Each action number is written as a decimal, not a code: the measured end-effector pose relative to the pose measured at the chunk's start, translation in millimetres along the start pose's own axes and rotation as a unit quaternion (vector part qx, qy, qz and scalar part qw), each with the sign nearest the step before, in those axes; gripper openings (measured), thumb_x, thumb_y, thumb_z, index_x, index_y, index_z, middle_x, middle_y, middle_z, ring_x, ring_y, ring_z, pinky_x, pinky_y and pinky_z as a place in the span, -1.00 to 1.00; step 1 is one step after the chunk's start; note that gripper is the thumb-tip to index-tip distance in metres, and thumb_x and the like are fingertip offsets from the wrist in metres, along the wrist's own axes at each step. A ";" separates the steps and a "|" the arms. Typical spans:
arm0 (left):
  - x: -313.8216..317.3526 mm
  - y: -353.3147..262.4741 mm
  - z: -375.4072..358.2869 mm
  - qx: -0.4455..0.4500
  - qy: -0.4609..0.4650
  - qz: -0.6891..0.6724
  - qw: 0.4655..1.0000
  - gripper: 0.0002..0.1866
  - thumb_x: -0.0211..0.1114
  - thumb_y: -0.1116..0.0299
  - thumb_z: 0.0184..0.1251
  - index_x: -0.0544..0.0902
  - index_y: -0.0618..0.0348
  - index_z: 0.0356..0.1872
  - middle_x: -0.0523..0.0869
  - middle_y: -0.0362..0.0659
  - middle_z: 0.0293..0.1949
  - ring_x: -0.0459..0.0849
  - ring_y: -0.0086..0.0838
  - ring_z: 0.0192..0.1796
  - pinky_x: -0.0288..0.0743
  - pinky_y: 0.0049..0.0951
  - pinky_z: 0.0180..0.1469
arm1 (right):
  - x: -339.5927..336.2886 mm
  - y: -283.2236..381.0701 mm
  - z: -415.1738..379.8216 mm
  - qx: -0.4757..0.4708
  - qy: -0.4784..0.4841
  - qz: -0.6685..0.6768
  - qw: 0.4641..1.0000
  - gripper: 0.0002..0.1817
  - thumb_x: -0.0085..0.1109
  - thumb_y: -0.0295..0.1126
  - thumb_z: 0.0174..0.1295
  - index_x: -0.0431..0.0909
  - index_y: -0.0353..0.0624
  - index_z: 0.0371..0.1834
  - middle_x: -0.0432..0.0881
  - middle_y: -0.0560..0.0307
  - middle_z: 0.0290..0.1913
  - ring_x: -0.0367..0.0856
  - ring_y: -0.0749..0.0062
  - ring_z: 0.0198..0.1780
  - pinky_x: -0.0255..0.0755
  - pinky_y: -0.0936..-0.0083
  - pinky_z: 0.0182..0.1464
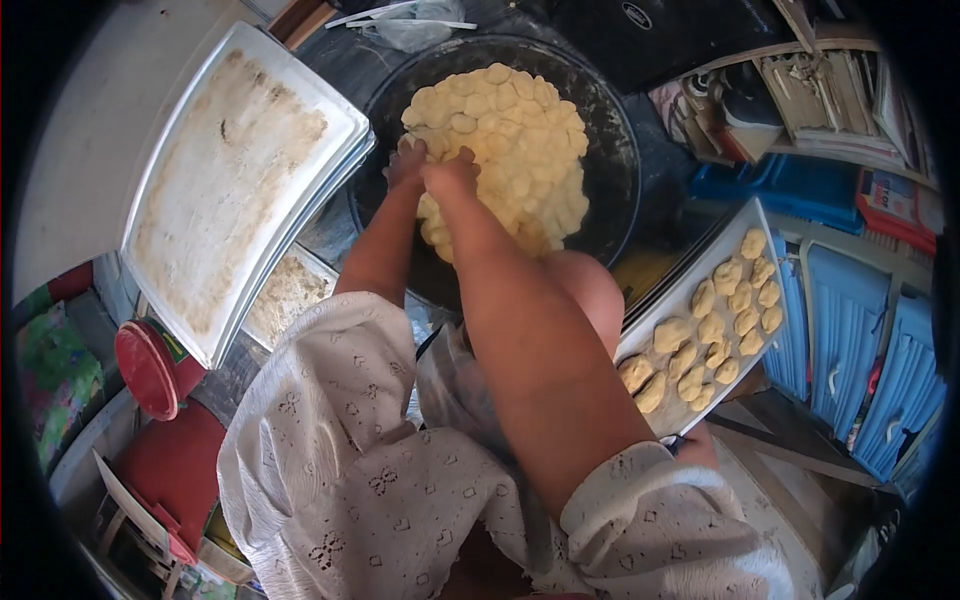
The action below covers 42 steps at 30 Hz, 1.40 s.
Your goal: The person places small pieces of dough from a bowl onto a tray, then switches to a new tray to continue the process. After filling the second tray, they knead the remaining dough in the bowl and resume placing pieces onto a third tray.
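A heap of pale yellow dough pieces fills much of a large black basin. At the heap's left edge, my left hand has its fingers bent around dough. Close beside it on the right, my right hand also has curled fingers on the dough; its fingertips are partly hidden. A metal tray with several flattened dough pieces in rows stands to the right of the basin.
Stacked, stained metal trays lie left of the basin, over another tray. A red round container is at the lower left. Blue plastic drawers and shelves with papers line the right side. A clear bag lies behind the basin.
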<state>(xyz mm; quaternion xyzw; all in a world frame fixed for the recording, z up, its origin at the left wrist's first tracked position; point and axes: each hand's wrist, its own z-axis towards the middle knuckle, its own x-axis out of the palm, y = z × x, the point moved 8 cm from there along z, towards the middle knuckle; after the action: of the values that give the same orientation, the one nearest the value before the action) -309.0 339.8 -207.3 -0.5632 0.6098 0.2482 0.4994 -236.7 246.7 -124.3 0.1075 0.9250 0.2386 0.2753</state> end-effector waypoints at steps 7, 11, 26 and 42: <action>-6.9 10.9 -15.9 0.042 0.004 -0.112 0.993 -0.61 0.20 0.22 0.07 0.44 0.15 -0.08 0.61 0.05 -0.13 0.52 -0.06 0.06 0.40 -0.17 0.03 | -3.7 2.4 -16.3 -0.023 0.004 0.019 1.000 -0.20 0.13 -0.01 0.05 0.04 -0.16 0.28 0.16 -0.23 0.22 0.32 -0.13 0.18 0.30 0.00 0.12; -47.9 17.4 -52.3 -0.007 -0.074 -0.464 0.883 -0.60 0.23 0.45 0.02 0.43 0.24 -0.05 0.63 -0.04 -0.28 0.62 -0.24 -0.20 0.51 -0.30 -0.20 | -7.2 -1.6 -20.6 0.007 -0.004 0.032 0.999 -0.33 0.17 -0.19 0.05 0.14 -0.17 0.20 0.26 -0.21 0.16 0.38 -0.08 0.13 0.43 0.04 -0.01; -231.8 -130.9 -246.9 0.157 0.224 -0.757 0.593 -0.58 0.19 0.47 0.15 0.38 0.31 0.07 0.57 -0.01 -0.09 0.61 -0.27 -0.07 0.60 -0.45 -0.23 | -185.0 -2.4 -242.9 -0.336 0.252 0.516 0.747 -0.53 0.17 -0.47 0.12 0.30 -0.17 0.13 0.51 0.02 -0.10 0.58 0.35 -0.20 0.51 0.41 -0.16; -61.9 -273.1 -462.9 0.168 0.533 -0.528 0.639 -0.54 0.25 0.51 0.00 0.42 0.26 0.02 0.58 -0.12 -0.14 0.60 -0.40 -0.13 0.52 -0.44 -0.19 | -323.9 -323.8 -291.7 -0.271 -0.410 -0.132 0.861 -0.52 0.09 -0.54 -0.09 0.47 -0.22 0.02 0.33 -0.18 0.19 0.29 -0.11 0.19 0.24 0.26 0.19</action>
<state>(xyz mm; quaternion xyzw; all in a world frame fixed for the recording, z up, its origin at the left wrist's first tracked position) -214.5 -99.8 93.7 -0.7308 0.3999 -0.5079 0.2192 -154.9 -251.2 76.2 -0.0065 0.6331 0.3758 0.6767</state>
